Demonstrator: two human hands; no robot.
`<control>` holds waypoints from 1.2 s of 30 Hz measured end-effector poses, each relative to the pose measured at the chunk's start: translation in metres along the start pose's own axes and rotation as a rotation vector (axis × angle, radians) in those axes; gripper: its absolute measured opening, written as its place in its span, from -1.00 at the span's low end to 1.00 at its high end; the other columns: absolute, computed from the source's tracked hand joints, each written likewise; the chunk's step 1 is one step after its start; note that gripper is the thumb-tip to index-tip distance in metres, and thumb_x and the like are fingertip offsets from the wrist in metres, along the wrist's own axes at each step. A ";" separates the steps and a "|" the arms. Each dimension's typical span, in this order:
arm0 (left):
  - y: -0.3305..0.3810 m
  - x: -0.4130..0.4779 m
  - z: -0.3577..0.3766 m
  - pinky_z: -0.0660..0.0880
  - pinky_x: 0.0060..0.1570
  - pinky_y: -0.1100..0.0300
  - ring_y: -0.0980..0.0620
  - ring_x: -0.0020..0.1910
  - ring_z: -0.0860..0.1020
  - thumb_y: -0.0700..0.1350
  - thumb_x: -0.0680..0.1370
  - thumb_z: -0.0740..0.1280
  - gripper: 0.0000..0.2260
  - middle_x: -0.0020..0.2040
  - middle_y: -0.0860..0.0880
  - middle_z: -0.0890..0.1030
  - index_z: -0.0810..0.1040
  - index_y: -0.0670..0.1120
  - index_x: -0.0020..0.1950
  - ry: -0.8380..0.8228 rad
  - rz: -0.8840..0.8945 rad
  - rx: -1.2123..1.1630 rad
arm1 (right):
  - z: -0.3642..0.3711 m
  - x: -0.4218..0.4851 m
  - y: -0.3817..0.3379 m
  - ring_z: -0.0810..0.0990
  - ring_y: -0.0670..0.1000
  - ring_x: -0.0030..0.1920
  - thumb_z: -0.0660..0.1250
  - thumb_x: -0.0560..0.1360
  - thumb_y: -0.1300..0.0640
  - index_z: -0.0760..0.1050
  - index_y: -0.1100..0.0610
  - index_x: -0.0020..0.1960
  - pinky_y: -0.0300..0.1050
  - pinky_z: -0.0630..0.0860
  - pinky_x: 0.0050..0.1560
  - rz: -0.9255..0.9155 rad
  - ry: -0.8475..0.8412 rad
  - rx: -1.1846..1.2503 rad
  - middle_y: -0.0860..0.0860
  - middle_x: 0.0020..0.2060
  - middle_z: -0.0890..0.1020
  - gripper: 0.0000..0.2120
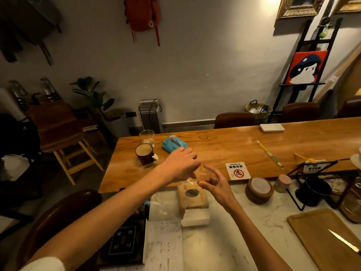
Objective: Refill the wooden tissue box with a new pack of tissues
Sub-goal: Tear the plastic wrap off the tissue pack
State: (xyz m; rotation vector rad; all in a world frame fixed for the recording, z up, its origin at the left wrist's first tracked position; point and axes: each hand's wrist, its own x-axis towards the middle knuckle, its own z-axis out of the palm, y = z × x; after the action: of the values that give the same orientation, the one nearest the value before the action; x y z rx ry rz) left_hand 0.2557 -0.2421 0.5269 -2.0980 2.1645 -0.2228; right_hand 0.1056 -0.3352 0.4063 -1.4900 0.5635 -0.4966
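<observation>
The wooden tissue box (193,196), with an oval hole on top, lies on the marble counter, leaning on a white stack of tissues (196,218). A clear plastic wrapper (163,208) trails from its left side up to my hands. My left hand (180,166) hovers above the box with its fingers pinched on the thin film. My right hand (214,182) is just right of it, thumb and curled fingers closed on the same film, index finger raised. A blue tissue pack (173,145) lies farther off on the wooden table.
A full mug (145,153) and a glass (146,136) stand left of the blue pack. A no-smoking sign (237,171), stacked wooden coasters (259,189), a black wire rack (312,184) and a cutting board (320,237) with a knife (343,241) are to the right. Printed paper (164,245) lies near me.
</observation>
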 end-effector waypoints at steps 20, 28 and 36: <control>0.004 0.026 -0.025 0.29 -0.09 0.19 0.06 -0.02 0.39 0.12 0.48 0.41 -0.79 0.00 0.04 0.47 0.48 0.03 -0.05 -0.039 0.059 -0.131 | 0.009 -0.004 -0.010 0.69 -0.16 -0.08 0.47 0.44 0.30 0.33 0.04 0.42 -0.27 0.60 -0.07 -0.012 0.041 -0.014 -0.02 -0.14 0.68 -0.38; -0.002 0.025 -0.024 0.38 -0.22 0.23 0.08 -0.12 0.49 0.06 0.50 0.40 -0.82 -0.11 0.05 0.52 0.53 -0.02 -0.15 0.001 -0.048 -0.464 | 0.001 -0.007 -0.004 0.70 0.01 -0.06 0.45 0.44 0.33 0.31 0.07 0.47 -0.10 0.62 0.05 -0.045 0.029 0.015 0.07 -0.19 0.70 -0.34; -0.047 0.007 -0.026 0.56 0.05 0.13 0.10 0.07 0.53 0.24 0.47 0.36 -0.59 0.12 0.08 0.51 0.43 0.16 0.26 -0.095 -0.299 -0.897 | -0.010 -0.012 0.002 0.67 0.14 0.04 0.47 0.44 0.26 0.41 0.03 0.41 -0.06 0.59 0.16 -0.065 0.037 -0.006 0.30 -0.08 0.64 -0.42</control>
State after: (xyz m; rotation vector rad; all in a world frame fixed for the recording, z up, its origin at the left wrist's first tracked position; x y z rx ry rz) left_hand 0.2964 -0.2500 0.5618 -2.7590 2.0833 0.9830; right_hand 0.0900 -0.3349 0.4052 -1.5109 0.5476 -0.5742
